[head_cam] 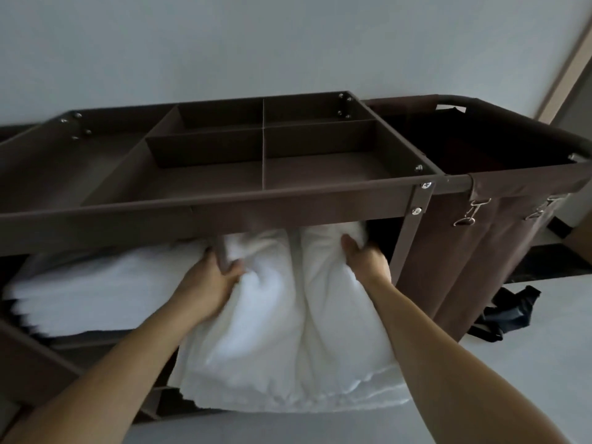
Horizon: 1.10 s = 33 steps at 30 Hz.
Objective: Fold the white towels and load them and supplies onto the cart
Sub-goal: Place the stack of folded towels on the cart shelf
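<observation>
A person feeds a thick white terry-cloth towel (pixel 288 315) into the shelf opening of a dark brown metal-framed housekeeping cart (pixel 256 209), just below its divided top tray (pixel 320 174). The towel's far end is already under the front rail. Its near end hangs out over the shelf edge towards the person.

The left hand (pixel 208 280) bunches a fold of cloth on the towel's left side, thumb and fingers curled into the pile, beside a slim upright strut (pixel 221 251). The right hand (pixel 365 259) clutches the towel's right edge, thumb on top and fingers buried underneath.

The towel looks soft, bulky and limp, with a deep crease down its middle where it sags between the two hands. It is probably light for its size, but it will not hold a fold unless it is supported. Holding it at both outer edges, close to the far end, should keep the layers together. A flat palm under the drooping near end would likely stop it sliding back off the shelf. It is neither slippery nor fragile, though loose corners could catch on the strut.

To the left on the same shelf lies a blurred stack of white linen (pixel 80 293). On the right hangs the cart's brown fabric laundry bag (pixel 464 251), with a crumpled dark plastic bag (pixel 509 315) on the floor beyond it.
</observation>
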Each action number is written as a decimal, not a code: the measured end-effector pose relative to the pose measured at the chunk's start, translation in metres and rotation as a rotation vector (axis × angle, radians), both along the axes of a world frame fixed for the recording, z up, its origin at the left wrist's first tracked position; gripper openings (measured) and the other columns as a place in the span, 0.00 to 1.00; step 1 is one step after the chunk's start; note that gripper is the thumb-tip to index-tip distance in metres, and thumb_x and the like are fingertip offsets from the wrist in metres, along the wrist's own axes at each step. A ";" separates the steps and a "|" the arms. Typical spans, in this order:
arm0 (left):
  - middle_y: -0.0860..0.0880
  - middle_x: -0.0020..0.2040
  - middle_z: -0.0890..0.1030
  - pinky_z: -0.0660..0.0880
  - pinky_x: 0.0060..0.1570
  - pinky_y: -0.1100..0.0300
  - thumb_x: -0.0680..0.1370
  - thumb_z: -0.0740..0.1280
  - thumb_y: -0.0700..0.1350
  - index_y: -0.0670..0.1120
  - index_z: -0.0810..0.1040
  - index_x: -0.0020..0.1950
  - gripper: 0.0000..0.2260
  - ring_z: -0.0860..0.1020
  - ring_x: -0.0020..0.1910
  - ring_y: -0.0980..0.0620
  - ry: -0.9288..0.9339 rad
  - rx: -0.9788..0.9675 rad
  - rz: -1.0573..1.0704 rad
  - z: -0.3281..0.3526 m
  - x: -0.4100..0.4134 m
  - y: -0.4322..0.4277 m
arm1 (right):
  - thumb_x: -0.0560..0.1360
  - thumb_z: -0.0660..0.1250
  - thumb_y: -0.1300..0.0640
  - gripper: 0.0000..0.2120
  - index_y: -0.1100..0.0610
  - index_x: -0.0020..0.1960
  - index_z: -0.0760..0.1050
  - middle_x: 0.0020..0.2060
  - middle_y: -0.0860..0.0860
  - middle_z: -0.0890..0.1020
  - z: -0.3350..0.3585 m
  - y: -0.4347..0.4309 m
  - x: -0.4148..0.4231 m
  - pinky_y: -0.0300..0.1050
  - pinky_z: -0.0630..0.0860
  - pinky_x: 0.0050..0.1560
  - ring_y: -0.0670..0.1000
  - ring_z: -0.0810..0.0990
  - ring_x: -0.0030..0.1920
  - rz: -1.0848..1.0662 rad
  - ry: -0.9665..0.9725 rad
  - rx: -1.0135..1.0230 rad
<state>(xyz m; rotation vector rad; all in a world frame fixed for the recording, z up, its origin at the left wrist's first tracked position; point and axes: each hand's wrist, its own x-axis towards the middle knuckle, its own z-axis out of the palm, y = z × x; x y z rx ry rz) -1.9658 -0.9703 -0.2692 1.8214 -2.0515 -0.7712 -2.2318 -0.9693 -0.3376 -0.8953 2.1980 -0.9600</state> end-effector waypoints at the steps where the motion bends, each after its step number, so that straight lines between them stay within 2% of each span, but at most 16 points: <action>1: 0.39 0.74 0.67 0.67 0.68 0.51 0.83 0.56 0.56 0.42 0.57 0.79 0.28 0.68 0.70 0.40 -0.286 -0.183 -0.062 0.002 -0.003 0.012 | 0.81 0.56 0.37 0.30 0.65 0.59 0.75 0.31 0.50 0.75 0.000 0.001 0.001 0.44 0.67 0.43 0.55 0.75 0.37 -0.003 0.005 -0.005; 2: 0.39 0.78 0.60 0.58 0.74 0.49 0.82 0.53 0.55 0.42 0.53 0.80 0.30 0.62 0.75 0.40 -0.497 -0.380 -0.174 0.001 -0.010 0.026 | 0.81 0.57 0.38 0.29 0.64 0.59 0.75 0.33 0.52 0.77 0.001 0.003 0.003 0.44 0.66 0.43 0.56 0.78 0.39 -0.007 0.013 -0.023; 3: 0.39 0.80 0.54 0.45 0.77 0.49 0.81 0.52 0.54 0.41 0.51 0.80 0.31 0.54 0.78 0.41 -0.608 -0.519 -0.325 -0.003 -0.021 0.043 | 0.80 0.59 0.39 0.28 0.64 0.61 0.74 0.38 0.55 0.80 0.002 0.006 0.005 0.43 0.65 0.42 0.58 0.80 0.43 -0.011 0.038 -0.057; 4: 0.39 0.80 0.51 0.33 0.74 0.49 0.79 0.50 0.55 0.40 0.51 0.80 0.32 0.49 0.79 0.42 -0.618 -0.557 -0.469 -0.006 -0.035 0.058 | 0.80 0.60 0.40 0.27 0.64 0.63 0.73 0.45 0.58 0.82 0.005 0.009 0.006 0.43 0.65 0.40 0.60 0.80 0.46 -0.019 0.084 -0.101; 5: 0.39 0.80 0.52 0.29 0.72 0.48 0.78 0.49 0.56 0.38 0.53 0.79 0.34 0.47 0.79 0.42 -0.634 -0.522 -0.574 -0.013 -0.050 0.067 | 0.80 0.62 0.42 0.26 0.63 0.65 0.72 0.50 0.61 0.82 0.006 0.013 0.007 0.43 0.64 0.38 0.60 0.80 0.46 -0.021 0.145 -0.147; 7: 0.38 0.80 0.51 0.33 0.74 0.43 0.78 0.49 0.64 0.41 0.51 0.80 0.38 0.47 0.79 0.40 -0.656 -0.345 -0.625 -0.028 -0.077 0.062 | 0.81 0.63 0.47 0.23 0.63 0.66 0.71 0.56 0.62 0.80 0.010 0.020 0.005 0.42 0.66 0.41 0.61 0.80 0.48 0.030 0.270 -0.225; 10: 0.43 0.81 0.39 0.34 0.71 0.34 0.69 0.49 0.79 0.65 0.32 0.76 0.43 0.38 0.78 0.37 -0.608 -0.100 -0.566 -0.053 -0.084 0.024 | 0.82 0.61 0.52 0.21 0.63 0.70 0.67 0.61 0.63 0.75 0.013 0.028 0.001 0.47 0.69 0.49 0.64 0.76 0.58 0.186 0.379 -0.172; 12: 0.45 0.80 0.36 0.33 0.68 0.30 0.62 0.45 0.84 0.74 0.25 0.68 0.43 0.36 0.77 0.35 -0.574 -0.067 -0.550 -0.070 -0.084 0.007 | 0.82 0.60 0.54 0.25 0.63 0.75 0.59 0.68 0.63 0.69 0.020 0.033 0.002 0.51 0.70 0.57 0.64 0.73 0.64 0.282 0.496 -0.107; 14: 0.45 0.80 0.36 0.33 0.65 0.29 0.58 0.43 0.86 0.77 0.25 0.64 0.43 0.37 0.77 0.32 -0.548 -0.091 -0.538 -0.078 -0.086 0.000 | 0.82 0.61 0.54 0.31 0.61 0.79 0.52 0.75 0.60 0.61 0.027 0.048 0.007 0.52 0.68 0.65 0.61 0.66 0.72 0.347 0.579 -0.154; 17: 0.44 0.81 0.38 0.33 0.62 0.28 0.56 0.43 0.87 0.78 0.25 0.63 0.42 0.40 0.77 0.30 -0.513 -0.103 -0.525 -0.081 -0.092 -0.003 | 0.77 0.66 0.44 0.36 0.57 0.78 0.58 0.76 0.52 0.63 0.023 0.096 0.016 0.51 0.67 0.70 0.54 0.62 0.75 0.335 0.558 -0.300; 20: 0.45 0.81 0.42 0.36 0.62 0.28 0.55 0.40 0.88 0.78 0.26 0.64 0.43 0.45 0.77 0.30 -0.531 -0.168 -0.486 -0.086 -0.095 -0.006 | 0.68 0.63 0.28 0.44 0.50 0.77 0.61 0.73 0.44 0.67 -0.008 0.150 0.024 0.49 0.69 0.68 0.47 0.66 0.72 0.146 0.389 -0.252; 22: 0.45 0.81 0.42 0.36 0.63 0.28 0.54 0.40 0.88 0.79 0.27 0.64 0.43 0.45 0.77 0.30 -0.521 -0.163 -0.479 -0.087 -0.095 -0.006 | 0.61 0.63 0.23 0.48 0.45 0.75 0.62 0.70 0.40 0.69 -0.036 0.176 0.033 0.48 0.70 0.66 0.45 0.68 0.70 -0.032 0.139 -0.217; 25: 0.44 0.81 0.43 0.38 0.62 0.27 0.55 0.39 0.87 0.79 0.27 0.64 0.41 0.47 0.76 0.30 -0.539 -0.158 -0.496 -0.085 -0.093 -0.006 | 0.56 0.72 0.29 0.44 0.42 0.69 0.70 0.63 0.44 0.78 -0.079 0.190 0.038 0.54 0.73 0.66 0.50 0.76 0.65 -0.260 -0.322 -0.332; 28: 0.44 0.81 0.46 0.43 0.63 0.27 0.58 0.38 0.86 0.79 0.28 0.65 0.38 0.51 0.75 0.30 -0.552 -0.192 -0.520 -0.083 -0.088 -0.007 | 0.54 0.76 0.37 0.51 0.44 0.74 0.63 0.70 0.47 0.72 -0.104 0.188 0.038 0.62 0.69 0.70 0.54 0.72 0.69 -0.327 -0.655 -0.454; 31: 0.45 0.81 0.48 0.47 0.64 0.28 0.61 0.38 0.84 0.79 0.28 0.64 0.35 0.54 0.75 0.31 -0.563 -0.213 -0.545 -0.081 -0.082 -0.010 | 0.53 0.77 0.36 0.49 0.41 0.70 0.60 0.72 0.49 0.68 -0.117 0.185 0.041 0.72 0.68 0.65 0.56 0.72 0.69 -0.308 -0.822 -0.527; 33: 0.45 0.81 0.49 0.49 0.65 0.29 0.62 0.37 0.83 0.79 0.28 0.64 0.35 0.55 0.75 0.31 -0.583 -0.224 -0.556 -0.081 -0.081 -0.011 | 0.50 0.78 0.32 0.58 0.44 0.74 0.57 0.72 0.48 0.69 -0.123 0.183 0.041 0.74 0.68 0.64 0.54 0.73 0.67 -0.318 -0.861 -0.505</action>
